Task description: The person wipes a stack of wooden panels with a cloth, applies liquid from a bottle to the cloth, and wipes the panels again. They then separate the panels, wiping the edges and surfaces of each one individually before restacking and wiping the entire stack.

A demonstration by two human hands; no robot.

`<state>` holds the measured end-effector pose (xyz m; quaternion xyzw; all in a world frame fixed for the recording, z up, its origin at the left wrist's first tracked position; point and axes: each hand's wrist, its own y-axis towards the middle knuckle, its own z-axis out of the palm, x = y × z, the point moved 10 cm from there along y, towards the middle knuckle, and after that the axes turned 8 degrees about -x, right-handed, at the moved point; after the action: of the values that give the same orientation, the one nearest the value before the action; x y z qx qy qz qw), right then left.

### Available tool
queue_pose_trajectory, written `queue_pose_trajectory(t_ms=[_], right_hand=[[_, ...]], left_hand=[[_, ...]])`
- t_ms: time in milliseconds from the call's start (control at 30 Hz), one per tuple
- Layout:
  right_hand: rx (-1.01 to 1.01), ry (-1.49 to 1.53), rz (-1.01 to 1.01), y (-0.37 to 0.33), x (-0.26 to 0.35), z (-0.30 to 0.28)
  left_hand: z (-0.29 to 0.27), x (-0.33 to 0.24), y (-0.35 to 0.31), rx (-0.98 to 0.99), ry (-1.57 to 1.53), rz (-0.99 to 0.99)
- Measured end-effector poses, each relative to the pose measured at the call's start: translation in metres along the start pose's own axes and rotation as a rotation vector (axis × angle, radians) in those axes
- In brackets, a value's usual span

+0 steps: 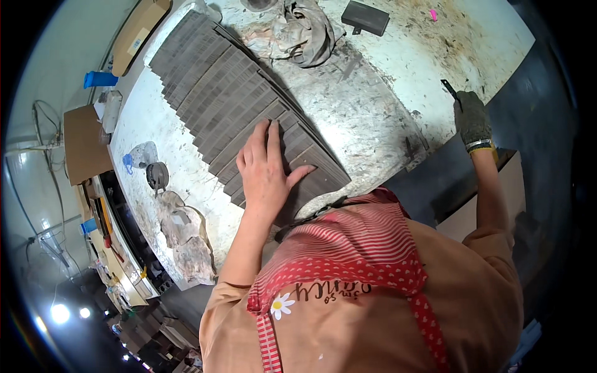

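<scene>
My left hand point(265, 166) lies flat, fingers spread, on the near end of a long fanned row of thin grey-brown sheets point(230, 93) stretched across a stained white worktable point(373, 105). My right hand point(472, 119), in a grey mesh glove, is out at the table's right edge. It grips a small dark blade tool point(449, 88) that points up and away from me. I wear a red striped apron with small white hearts.
A crumpled cloth point(297, 31) and a dark flat block point(365, 17) lie at the far side. A tape roll point(157, 175), a plastic bag point(142, 154) and rags point(183, 239) sit on the left. A blue cup point(99, 79) and cardboard point(84, 144) lie beyond.
</scene>
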<state>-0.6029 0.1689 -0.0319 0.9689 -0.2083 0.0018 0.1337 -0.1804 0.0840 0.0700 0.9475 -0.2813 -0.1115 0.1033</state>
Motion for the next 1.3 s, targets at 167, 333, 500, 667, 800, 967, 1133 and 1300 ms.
queue_pose_trajectory(t_ms=[167,333,500,667,800,967,1133,1300], right_hand=[[-0.011,-0.107,-0.083,0.012,0.012,-0.002],[-0.003,-0.131,-0.042,0.016,0.002,-0.012],[-0.042,0.089,-0.232,0.021,-0.009,0.001],[0.361,-0.095,-0.070,0.034,0.012,0.011],[0.157,-0.070,-0.093,0.036,0.013,-0.003],[0.172,0.242,0.113,0.036,0.017,-0.003],[0.499,1.475,0.311,0.008,0.144,0.012],[0.728,1.672,0.383,-0.011,0.228,0.025]], left_hand=[[0.001,0.001,-0.004,0.042,0.047,0.029],[0.004,-0.009,0.004,0.082,0.009,0.048],[0.006,0.001,-0.003,0.058,0.006,0.014],[0.008,0.003,-0.004,0.019,0.025,0.039],[0.007,0.004,-0.003,0.037,0.007,0.018],[0.005,0.000,-0.001,0.019,-0.017,0.044],[0.003,0.003,-0.003,0.031,0.002,0.012],[0.004,0.002,0.000,0.016,-0.038,0.041]])
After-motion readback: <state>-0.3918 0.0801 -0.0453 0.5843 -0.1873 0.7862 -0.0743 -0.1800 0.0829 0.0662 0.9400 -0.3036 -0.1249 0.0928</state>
